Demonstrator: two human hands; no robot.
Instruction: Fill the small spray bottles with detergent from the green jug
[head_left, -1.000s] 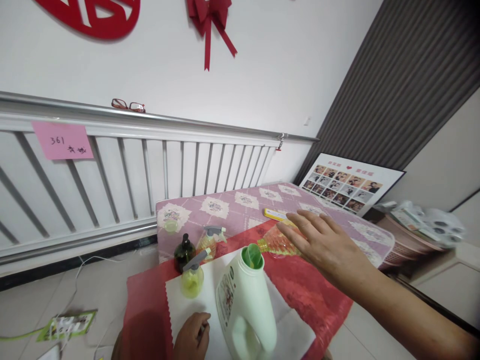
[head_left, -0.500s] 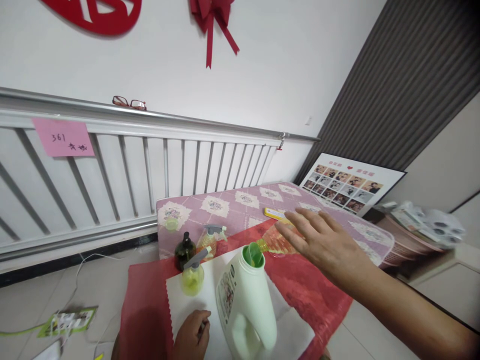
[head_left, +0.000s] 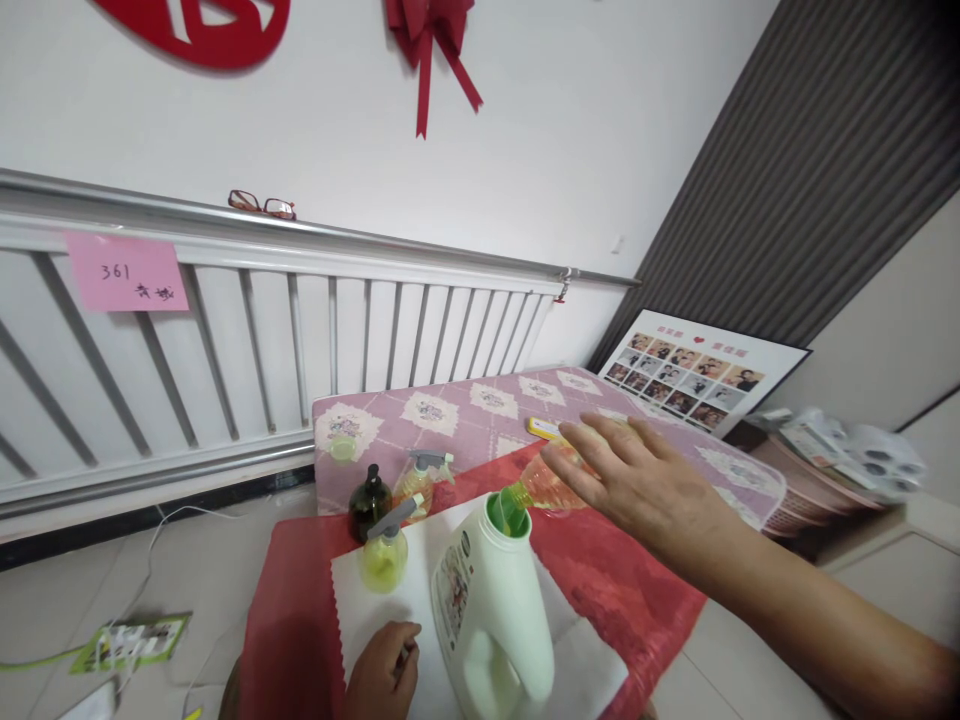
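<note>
My right hand grips a clear plastic bottle, fingers stretched along its near side and thumb hidden. The bottle lies nearly level, its yellow-green neck at a green funnel. That funnel sits in the mouth of a pale green detergent jug, which stands upright with its handle towards me. My left hand rests left of the jug on a white cloth. Its fingers are curled around something small and dark that I cannot make out. Beyond it stands a yellow-green spray bottle with a grey trigger.
Behind that sprayer are a dark pump bottle and another spray bottle. A pale green cap and a yellow item lie on the patterned cover. Red plastic lies under the cloth; a radiator runs behind.
The right hand and its bottle have moved slightly left, bringing the bottle's neck closer over the funnel. My left hand and the jug stay put.
</note>
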